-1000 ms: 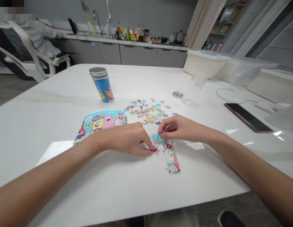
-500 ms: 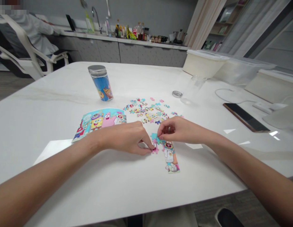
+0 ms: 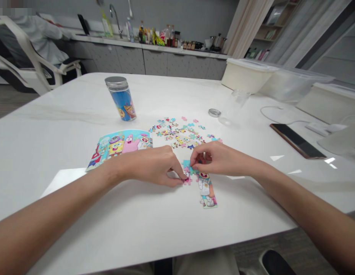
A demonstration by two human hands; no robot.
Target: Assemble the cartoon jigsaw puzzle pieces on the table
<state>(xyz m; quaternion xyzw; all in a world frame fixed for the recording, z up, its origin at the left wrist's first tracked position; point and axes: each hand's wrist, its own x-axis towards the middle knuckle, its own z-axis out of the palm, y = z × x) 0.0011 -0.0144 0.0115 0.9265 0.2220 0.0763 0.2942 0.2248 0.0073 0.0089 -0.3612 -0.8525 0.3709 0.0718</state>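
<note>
Adjoining pink-and-turquoise puzzle pieces (image 3: 187,172)

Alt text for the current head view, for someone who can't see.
Left hand and right hand touch a partly assembled jigsaw on a white table. Loose pieces lie beyond, with a picture sheet and lidded jar to the left.

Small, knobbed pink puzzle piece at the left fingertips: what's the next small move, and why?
Probably press the small, knobbed pink puzzle piece lightly against the flat turquoise puzzle section. The bare left hand has fingertips on the pink piece; the bare right hand has fingers at the turquoise section. The two edges lie close together, but I can't tell whether they lock.
</note>
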